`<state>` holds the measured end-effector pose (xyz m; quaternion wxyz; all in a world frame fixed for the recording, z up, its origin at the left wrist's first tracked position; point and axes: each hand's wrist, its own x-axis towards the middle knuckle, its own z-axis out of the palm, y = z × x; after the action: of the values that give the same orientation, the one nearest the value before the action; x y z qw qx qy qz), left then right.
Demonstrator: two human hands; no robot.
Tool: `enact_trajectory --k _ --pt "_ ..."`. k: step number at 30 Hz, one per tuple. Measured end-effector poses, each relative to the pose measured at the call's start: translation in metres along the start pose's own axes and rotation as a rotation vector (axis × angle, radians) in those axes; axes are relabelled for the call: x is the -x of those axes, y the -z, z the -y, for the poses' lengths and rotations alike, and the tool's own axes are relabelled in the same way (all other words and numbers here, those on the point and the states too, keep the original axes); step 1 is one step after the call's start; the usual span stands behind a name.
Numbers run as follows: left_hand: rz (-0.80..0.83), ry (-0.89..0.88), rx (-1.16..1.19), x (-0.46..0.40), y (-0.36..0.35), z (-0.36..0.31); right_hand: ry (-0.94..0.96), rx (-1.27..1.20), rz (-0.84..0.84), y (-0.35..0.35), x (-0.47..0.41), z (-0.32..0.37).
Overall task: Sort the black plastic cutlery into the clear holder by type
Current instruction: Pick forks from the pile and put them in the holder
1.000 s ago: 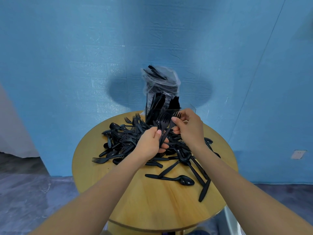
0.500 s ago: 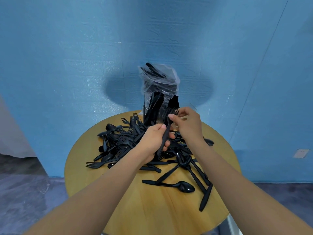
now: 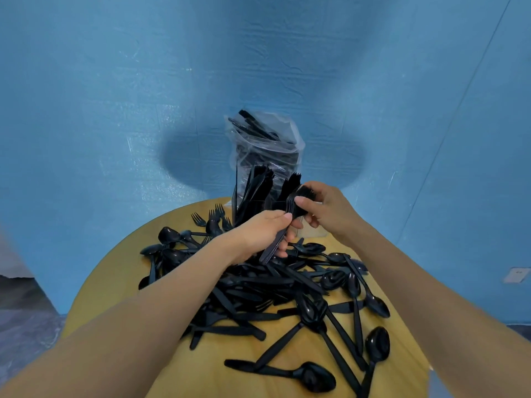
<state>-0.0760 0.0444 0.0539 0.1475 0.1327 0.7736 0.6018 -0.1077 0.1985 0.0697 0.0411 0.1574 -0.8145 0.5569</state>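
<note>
Forks point(image 3: 290, 214), black glossy plastic, bunched above table point(image 3: 115, 271) centre, just before holder point(image 3: 253, 193) at 12 o'clock. Gripped at handles by left hand point(image 3: 258, 237), pinched near tines by right hand point(image 3: 324, 211). Risk: could snag, slip, or land in wrong compartment. Loose pile point(image 3: 273, 288) from 9 to 5 o'clock.

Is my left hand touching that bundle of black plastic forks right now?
Touching. The head view shows the left hand with fingers curled round the handles of the bundle of black plastic forks, while the right hand grips its upper end.
</note>
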Motion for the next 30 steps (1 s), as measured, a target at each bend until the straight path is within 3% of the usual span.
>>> enact_trajectory --k 7,15,22,24,30 --pt "-0.391 -0.173 -0.631 -0.037 0.018 0.011 0.053 0.174 -0.37 0.024 -0.057 -0.018" --pt "-0.402 -0.27 -0.999 -0.052 0.022 0.041 0.106 0.315 -0.595 0.02 -0.086 -0.028" --pt "-0.369 -0.319 -1.215 -0.056 0.03 0.049 0.305 0.679 -0.511 -0.021 -0.098 -0.037" --pt "-0.359 -0.339 -1.236 -0.055 0.032 0.051 0.307 0.752 -0.507 -0.029 -0.102 -0.043" --pt "-0.344 -0.333 -1.234 -0.055 0.033 0.052 0.251 0.948 -0.274 -0.031 -0.099 -0.052"
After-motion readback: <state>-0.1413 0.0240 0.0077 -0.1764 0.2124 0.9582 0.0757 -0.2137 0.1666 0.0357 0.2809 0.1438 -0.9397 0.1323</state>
